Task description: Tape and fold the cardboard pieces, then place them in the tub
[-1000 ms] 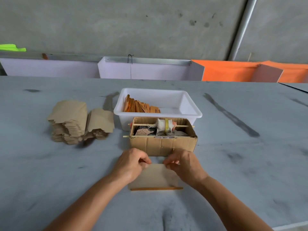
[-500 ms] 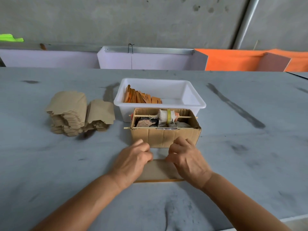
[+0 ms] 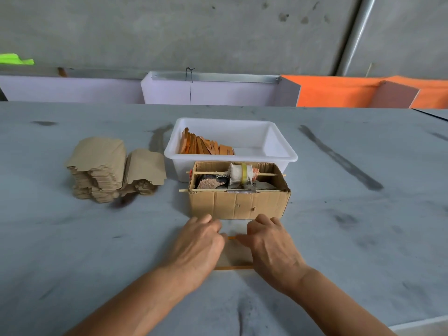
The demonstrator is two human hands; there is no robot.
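head view: left hand (image 3: pixel 197 248) and right hand (image 3: pixel 272 246) press a cardboard piece (image 3: pixel 236 253) flat at 6 o'clock, fingers curled on its far edge. at 12, the box (image 3: pixel 238 204) holds a tape spool (image 3: pixel 241 174); behind it the tub (image 3: pixel 278 144) holds folded pieces (image 3: pixel 206 146). a stack (image 3: pixel 101 170) sits at 10.

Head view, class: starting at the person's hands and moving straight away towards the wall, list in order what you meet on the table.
Cardboard piece under both hands → open cardboard box holding the tape roll on a stick → white tub with finished pieces → bare grey table.
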